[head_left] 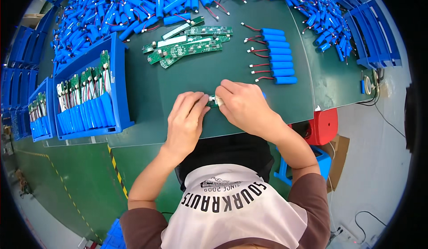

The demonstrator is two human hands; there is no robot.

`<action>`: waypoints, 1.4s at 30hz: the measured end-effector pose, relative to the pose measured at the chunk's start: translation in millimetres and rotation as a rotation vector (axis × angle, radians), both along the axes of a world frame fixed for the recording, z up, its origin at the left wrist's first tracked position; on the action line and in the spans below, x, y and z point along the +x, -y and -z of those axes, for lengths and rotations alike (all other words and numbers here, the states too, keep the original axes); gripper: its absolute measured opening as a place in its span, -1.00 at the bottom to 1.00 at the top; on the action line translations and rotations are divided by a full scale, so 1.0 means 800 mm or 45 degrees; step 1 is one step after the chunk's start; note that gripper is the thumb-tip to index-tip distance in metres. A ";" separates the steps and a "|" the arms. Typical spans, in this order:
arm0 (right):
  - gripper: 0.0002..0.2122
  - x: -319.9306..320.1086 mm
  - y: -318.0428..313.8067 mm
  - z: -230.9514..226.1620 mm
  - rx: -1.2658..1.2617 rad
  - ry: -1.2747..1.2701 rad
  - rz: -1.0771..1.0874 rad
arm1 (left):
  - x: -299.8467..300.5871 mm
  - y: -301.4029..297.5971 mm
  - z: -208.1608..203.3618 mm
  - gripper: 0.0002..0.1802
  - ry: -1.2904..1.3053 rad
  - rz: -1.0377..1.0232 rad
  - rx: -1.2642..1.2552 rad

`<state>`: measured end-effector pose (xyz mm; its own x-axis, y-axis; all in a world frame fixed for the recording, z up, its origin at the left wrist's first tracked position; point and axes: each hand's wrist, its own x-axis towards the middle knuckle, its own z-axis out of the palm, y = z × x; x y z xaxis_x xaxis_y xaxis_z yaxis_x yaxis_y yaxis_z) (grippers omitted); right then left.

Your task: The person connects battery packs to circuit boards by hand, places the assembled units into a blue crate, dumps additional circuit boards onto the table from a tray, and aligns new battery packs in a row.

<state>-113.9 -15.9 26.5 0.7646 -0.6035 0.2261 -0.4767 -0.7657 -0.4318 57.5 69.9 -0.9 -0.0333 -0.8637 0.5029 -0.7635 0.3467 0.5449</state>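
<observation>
Close to the table's near edge, my left hand [186, 117] pinches one end of a small green circuit board [211, 102]. My right hand [244, 104] closes over the board's other end, its fingertips at a white piece that looks like a connector. A bit of blue [264, 95] peeks out beyond the right hand; most of it is hidden. To the right, several blue cylindrical batteries [281, 57] lie in a column, their red-and-black leads and white plugs pointing left. Ahead of my hands, loose green circuit boards [189, 46] overlap in a small pile.
A large heap of blue batteries [133, 8] spreads across the far table, and another heap [327, 23] lies right. A blue bin [120, 86] at left holds boards joined to batteries; a smaller bin [52, 110] stands beside it. Red stool [324, 126] at lower right.
</observation>
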 end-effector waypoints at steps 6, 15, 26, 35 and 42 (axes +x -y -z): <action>-0.88 -0.001 0.002 -0.003 -0.035 0.000 -0.077 | 0.003 -0.003 0.004 -0.71 0.191 0.090 -0.048; -0.87 0.015 0.000 -0.019 -0.165 -0.262 -0.183 | 0.019 0.004 0.002 -0.66 0.219 0.225 -0.062; -0.87 0.007 0.004 0.007 0.015 -0.011 -0.054 | 0.022 0.012 0.005 -0.76 0.063 0.307 -0.047; -0.78 -0.099 0.045 -0.043 -0.071 -0.173 0.273 | 0.055 0.051 -0.032 -0.70 -0.087 0.101 0.023; -0.82 -0.096 0.061 -0.008 -0.250 -0.008 0.198 | 0.059 0.136 -0.025 -0.81 0.402 -0.087 -0.295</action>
<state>-190.9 -64.6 33.2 0.6675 -0.6592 0.3464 -0.5978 -0.7517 -0.2787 104.4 -38.6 19.3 -0.1637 -0.7342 0.6589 -0.9065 0.3755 0.1933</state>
